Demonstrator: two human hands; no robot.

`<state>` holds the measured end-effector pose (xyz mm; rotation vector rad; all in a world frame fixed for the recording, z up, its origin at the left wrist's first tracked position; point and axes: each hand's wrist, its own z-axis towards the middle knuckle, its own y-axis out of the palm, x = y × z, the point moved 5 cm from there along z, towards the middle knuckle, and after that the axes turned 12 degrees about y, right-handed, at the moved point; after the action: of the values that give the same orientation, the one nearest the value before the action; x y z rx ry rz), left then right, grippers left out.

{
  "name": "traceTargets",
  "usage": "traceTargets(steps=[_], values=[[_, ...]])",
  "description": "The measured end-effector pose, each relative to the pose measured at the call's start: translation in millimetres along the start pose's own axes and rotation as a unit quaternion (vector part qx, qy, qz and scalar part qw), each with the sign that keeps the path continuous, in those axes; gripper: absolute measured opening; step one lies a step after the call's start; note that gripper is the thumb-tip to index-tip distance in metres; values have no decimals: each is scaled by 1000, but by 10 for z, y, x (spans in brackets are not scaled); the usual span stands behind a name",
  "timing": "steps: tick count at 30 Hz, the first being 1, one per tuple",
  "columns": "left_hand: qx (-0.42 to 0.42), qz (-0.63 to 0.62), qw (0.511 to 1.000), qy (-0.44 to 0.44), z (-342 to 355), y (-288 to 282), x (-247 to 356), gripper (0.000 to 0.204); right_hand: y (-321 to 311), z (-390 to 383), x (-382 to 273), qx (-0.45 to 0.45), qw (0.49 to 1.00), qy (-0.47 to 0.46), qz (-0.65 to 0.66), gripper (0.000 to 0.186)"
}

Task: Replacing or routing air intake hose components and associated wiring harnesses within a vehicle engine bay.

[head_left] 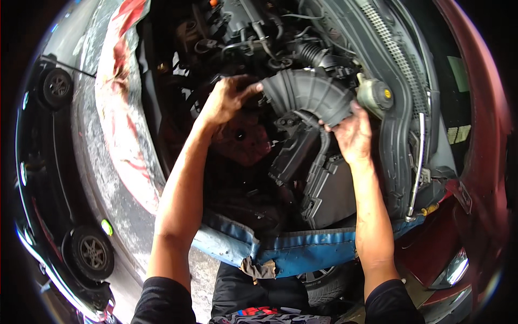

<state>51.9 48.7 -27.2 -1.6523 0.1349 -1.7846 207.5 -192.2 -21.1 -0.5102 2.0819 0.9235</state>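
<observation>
A black ribbed air intake duct (307, 94) arches across the engine bay, between my two hands. My right hand (352, 132) grips its right end from below, thumb on the outer side. At the duct's left end, my left hand (231, 100) reaches over with the thumb touching its edge; the other fingers curl down into shadow. Below the duct lies a black air filter housing (334, 194). Behind it, a corrugated hose (310, 53) leads toward the engine (237, 19).
A fluid reservoir with a black cap (382, 96) stands right of the duct. Blue padded cover (307, 251) drapes the near fender edge. A metal rod (418, 167) lies at the right. A dark car (59, 178) is parked at the far left.
</observation>
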Motion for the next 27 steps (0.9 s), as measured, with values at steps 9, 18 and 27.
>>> traceTargets(steps=[9, 18, 27], values=[[127, 146, 981, 15, -36, -353, -270, 48, -71, -55, -208, 26, 990, -110, 86, 58], [-170, 293, 941, 18, -104, -82, -483, 45, -17, -24, -150, 12, 992, -103, 77, 57], [-133, 229, 961, -78, -302, -435, -334, 39, -98, 14, -121, 13, 996, -87, 18, 57]])
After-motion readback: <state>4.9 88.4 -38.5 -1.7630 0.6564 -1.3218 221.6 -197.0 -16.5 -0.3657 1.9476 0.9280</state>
